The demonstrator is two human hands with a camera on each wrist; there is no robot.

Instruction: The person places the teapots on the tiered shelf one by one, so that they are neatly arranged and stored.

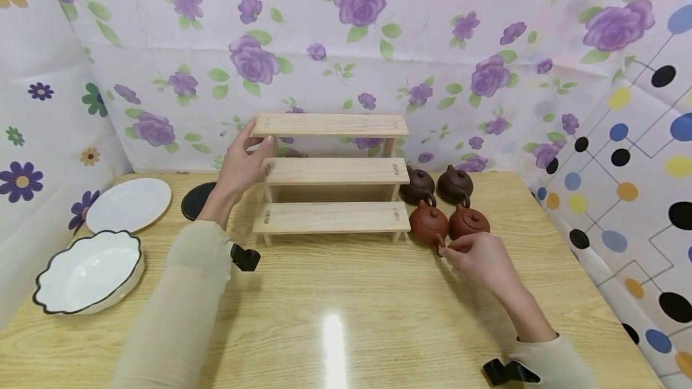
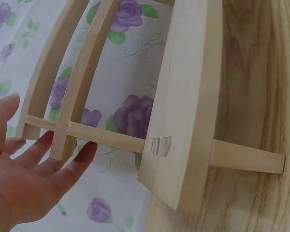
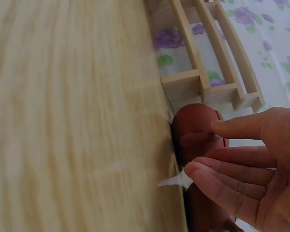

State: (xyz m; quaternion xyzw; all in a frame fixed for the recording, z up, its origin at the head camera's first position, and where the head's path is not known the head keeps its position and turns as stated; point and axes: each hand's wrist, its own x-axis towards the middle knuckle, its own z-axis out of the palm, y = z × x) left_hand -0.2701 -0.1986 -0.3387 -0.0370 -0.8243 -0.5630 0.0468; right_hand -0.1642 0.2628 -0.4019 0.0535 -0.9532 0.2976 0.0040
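Observation:
A three-tiered wooden shelf stands against the wall. At its upper left end is my left hand. In the left wrist view, that hand's extended fingers touch the shelf's side frame. On the right, my right hand pinches the handle of a reddish-brown teapot between thumb and fingers. The teapot sits on the table beside the shelf. A second reddish-brown teapot is to its right. Behind them stand two dark brown teapots, one left and one right.
A scalloped white bowl with a dark rim stands on the left, in front of a white oval plate. A black round thing lies partly behind my left arm. Printed cloth covers the walls around the wooden table.

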